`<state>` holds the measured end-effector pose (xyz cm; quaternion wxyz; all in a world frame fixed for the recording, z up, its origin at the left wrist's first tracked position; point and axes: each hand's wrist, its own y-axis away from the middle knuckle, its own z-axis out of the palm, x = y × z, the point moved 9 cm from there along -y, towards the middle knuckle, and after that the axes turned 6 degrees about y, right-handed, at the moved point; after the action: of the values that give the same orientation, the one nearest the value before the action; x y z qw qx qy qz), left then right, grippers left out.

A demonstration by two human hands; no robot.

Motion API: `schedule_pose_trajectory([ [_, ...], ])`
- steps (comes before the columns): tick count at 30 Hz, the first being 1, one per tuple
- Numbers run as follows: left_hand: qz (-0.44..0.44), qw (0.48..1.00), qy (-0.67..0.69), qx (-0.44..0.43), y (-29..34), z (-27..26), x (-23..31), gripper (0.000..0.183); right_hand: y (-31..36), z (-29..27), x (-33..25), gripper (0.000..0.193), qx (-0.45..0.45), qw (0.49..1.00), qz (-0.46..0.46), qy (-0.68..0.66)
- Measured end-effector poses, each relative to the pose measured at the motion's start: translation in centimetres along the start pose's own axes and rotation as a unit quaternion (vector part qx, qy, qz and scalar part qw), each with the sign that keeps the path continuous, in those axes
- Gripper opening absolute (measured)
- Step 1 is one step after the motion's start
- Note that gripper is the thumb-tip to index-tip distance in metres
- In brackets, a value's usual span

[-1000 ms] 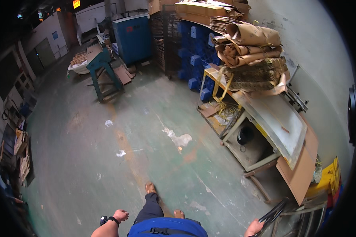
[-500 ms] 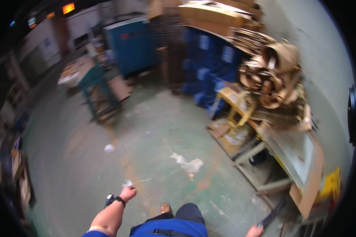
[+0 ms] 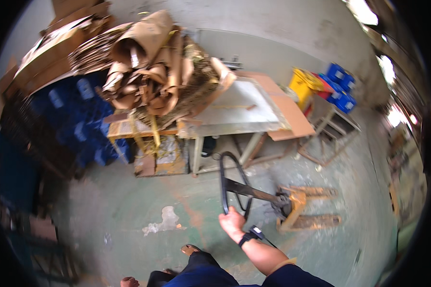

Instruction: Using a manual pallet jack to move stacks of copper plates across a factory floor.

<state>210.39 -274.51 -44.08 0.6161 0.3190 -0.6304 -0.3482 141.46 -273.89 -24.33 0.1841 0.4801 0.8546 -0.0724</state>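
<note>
My right hand (image 3: 231,221) is closed round the near end of the black loop handle of a hand pallet jack (image 3: 298,208). The handle leans toward me, and the jack's worn yellow-orange forks point to the right on the floor. A dark band with a small device sits on my right wrist. At the lower left edge my left hand (image 3: 129,282) shows only in part, cut off by the frame; its fingers cannot be made out, and nothing is seen near it except the floor.
Ahead stands a pale-topped table (image 3: 244,103) with a cardboard sheet (image 3: 285,110) on it. Rolled brown cardboard (image 3: 143,38) is heaped to its left, beside blue pallets (image 3: 76,119). A metal step frame (image 3: 333,129), a yellow bin (image 3: 304,86) and blue containers (image 3: 340,83) stand right.
My view has swung to the right, bringing the whole pallet jack into sight. My right hand stays on its handle. My left hand, earlier held out in front, is now low at the left edge.
</note>
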Motion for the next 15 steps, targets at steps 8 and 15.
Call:
schedule_pose_trajectory([
  [8, 0.2, 0.937, -0.2, -0.206, 4.2, 22.2, 26.5, 0.056, 11.6, -0.2, -11.8, 0.021, 0.084, 0.977, -0.153, -0.12],
  [15, 0.228, 0.907, -0.198, -0.296, 14.9, 36.2, 24.1, 0.059, 22.6, -3.5, -15.5, 0.065, 0.108, 0.948, -0.259, -0.15],
])
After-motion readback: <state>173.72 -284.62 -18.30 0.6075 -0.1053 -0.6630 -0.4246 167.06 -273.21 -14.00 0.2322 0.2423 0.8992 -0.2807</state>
